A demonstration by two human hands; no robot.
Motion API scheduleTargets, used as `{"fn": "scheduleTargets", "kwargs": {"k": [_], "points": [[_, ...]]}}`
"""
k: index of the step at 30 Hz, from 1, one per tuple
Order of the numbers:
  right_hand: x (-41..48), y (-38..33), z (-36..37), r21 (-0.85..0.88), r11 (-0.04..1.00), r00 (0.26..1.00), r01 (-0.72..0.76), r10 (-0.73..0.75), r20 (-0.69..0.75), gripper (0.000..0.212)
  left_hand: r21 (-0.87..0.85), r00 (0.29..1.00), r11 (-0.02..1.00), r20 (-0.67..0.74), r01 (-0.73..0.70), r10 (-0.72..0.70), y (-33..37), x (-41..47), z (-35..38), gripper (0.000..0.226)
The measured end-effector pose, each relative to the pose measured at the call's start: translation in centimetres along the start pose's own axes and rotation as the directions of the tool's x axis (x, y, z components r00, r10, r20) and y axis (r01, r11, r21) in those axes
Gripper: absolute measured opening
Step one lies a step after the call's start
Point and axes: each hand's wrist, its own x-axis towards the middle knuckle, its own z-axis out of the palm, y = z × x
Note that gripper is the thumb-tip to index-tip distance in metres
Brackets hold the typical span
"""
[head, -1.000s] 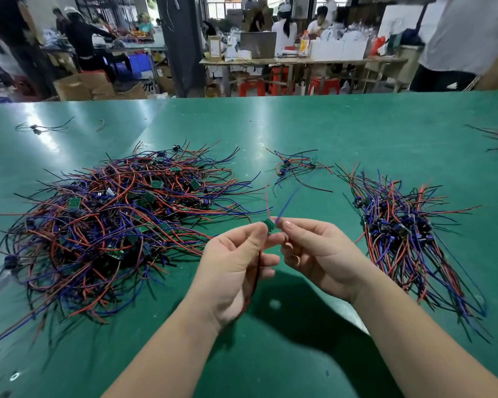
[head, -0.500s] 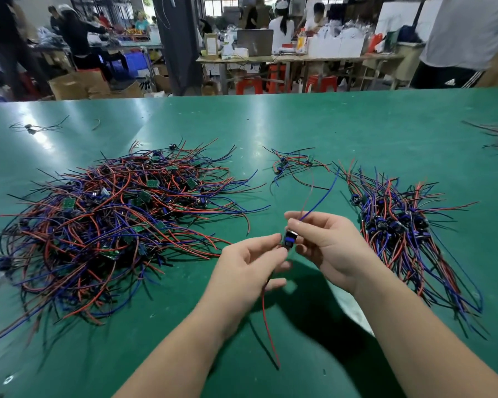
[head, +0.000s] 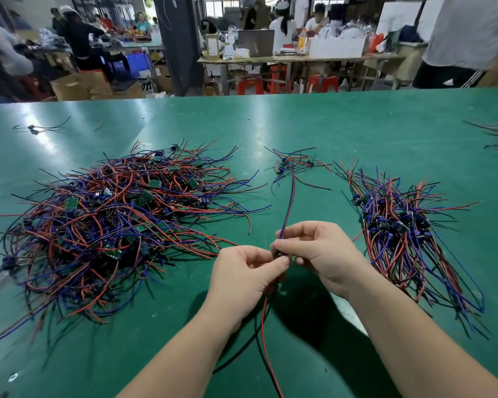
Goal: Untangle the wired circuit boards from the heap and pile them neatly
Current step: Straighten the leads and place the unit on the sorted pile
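Both hands meet over the green worktop [head: 357, 133], close to its near edge; the left hand [head: 242, 277] and the right hand [head: 319, 251] each pinch the same little board [head: 279, 255] with thumb and fingertips, so neither hand is wide; the board is mostly hidden by the fingers; a blue and red wire pair [head: 291, 196] goes up from the right hand toward the far edge; a red wire [head: 263, 334] and a dark one hang down from the left hand toward the near edge; the big messy heap [head: 112, 225] lies on the left side of the worktop, apart from the hands; the tidy pile [head: 400, 234] lies on the right side, near the right hand; a small bunch [head: 293, 165] sits between them, farther back; it looks like this one board is out of the heap and its wires are being pulled straight; the next move likely needs the board carried to the tidy pile and laid with its wires running the same way as the others; the long wires could catch on the small bunch, so they should be lifted clear.
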Motion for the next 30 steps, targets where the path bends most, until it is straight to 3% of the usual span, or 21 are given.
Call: {"fn": "scheduleTargets", "kwargs": {"k": [4,7,12,16,20,23,25,27,30], "points": [[0.3,-0.5,-0.6,0.223,0.973,0.997,-0.065,0.070,-0.012,0.007,-0.115,0.989,0.990,0.130,0.078,-0.063,0.6,0.2,-0.2,0.007],[0.7,-1.3,-2.3,0.350,0.934,0.990,-0.063,0.104,-0.099,0.002,-0.034,0.953,0.991,0.282,0.127,-0.113,0.8,-0.2,-0.5,0.011],[1.2,-2.0,-5.1,0.418,0.908,0.954,-0.007,0.132,-0.270,0.005,0.122,0.826,0.980,0.529,0.155,-0.196,1.0,-1.2,-0.7,0.010],[1.4,-1.6,-4.7,0.416,0.909,0.967,0.001,0.104,-0.232,0.004,0.074,0.794,0.983,0.582,0.165,-0.177,1.1,-1.5,-1.3,0.009],[1.6,-1.3,-4.4,0.422,0.906,0.967,0.016,0.094,-0.238,0.006,-0.207,0.823,0.947,0.560,0.247,-0.092,1.8,-1.2,-1.6,0.006],[1.0,-0.9,-3.5,0.211,0.977,0.991,-0.009,0.037,-0.129,0.013,-0.448,0.877,0.845,0.478,0.293,-0.050,2.4,-0.5,-1.7,0.015],[0.5,-0.8,-2.4,0.081,0.996,0.998,0.048,-0.050,0.022,0.019,-0.570,0.916,0.767,0.397,0.295,-0.057,2.5,-0.2,-1.8,0.036],[-0.1,-0.7,-1.4,0.062,0.988,0.973,0.139,-0.148,0.175,0.024,-0.633,0.945,0.726,0.319,0.269,-0.072,2.4,0.0,-1.8,0.053],[-0.4,-0.5,-0.5,0.094,0.966,0.939,0.243,-0.258,0.227,0.026,-0.628,0.970,0.748,0.224,0.215,-0.090,2.1,0.2,-1.7,0.035]]}}
